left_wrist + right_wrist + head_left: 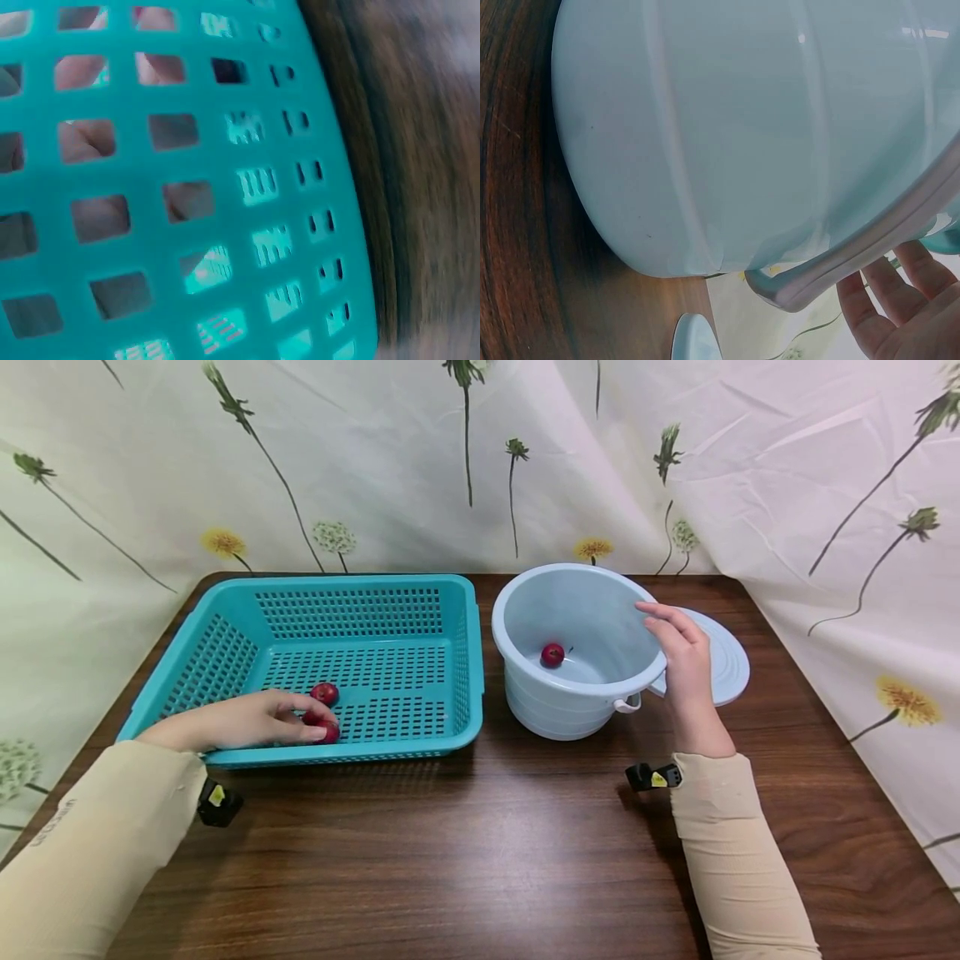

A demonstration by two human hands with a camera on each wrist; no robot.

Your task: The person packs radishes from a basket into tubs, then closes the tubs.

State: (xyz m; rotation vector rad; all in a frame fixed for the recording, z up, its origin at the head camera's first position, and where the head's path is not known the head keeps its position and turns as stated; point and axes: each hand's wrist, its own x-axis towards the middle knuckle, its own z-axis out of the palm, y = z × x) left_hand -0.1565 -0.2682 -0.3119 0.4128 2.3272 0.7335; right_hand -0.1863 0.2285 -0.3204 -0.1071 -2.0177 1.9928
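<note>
The left hand [273, 718] reaches over the near rim of a teal basket [477, 681], its thumb and fingers pinching a small red fruit [328, 732] close to that rim; the fingertips partly hide the fruit. Just beyond it, a second red fruit [325, 693] lies on the slotted floor. In the left wrist view, parts of the hand show through the holes of the basket wall.

The basket stands toward the back left corner of the dark wooden worktop [480, 852]. Just beside its right end, near the worktop's back edge, a pale blue bucket [551, 714] stands upright, with a third red fruit [552, 655] on its bottom.

The right hand [684, 660] is at the bucket's right rim, its fingers loose and fairly straight, the tips reaching over the rim; whether they press on it cannot be told. A round pale blue lid [723, 664] lies toward the worktop's back right corner, partly hidden by this hand and the bucket. A white cloth [375, 460] with printed flowers hangs behind the back edge.
</note>
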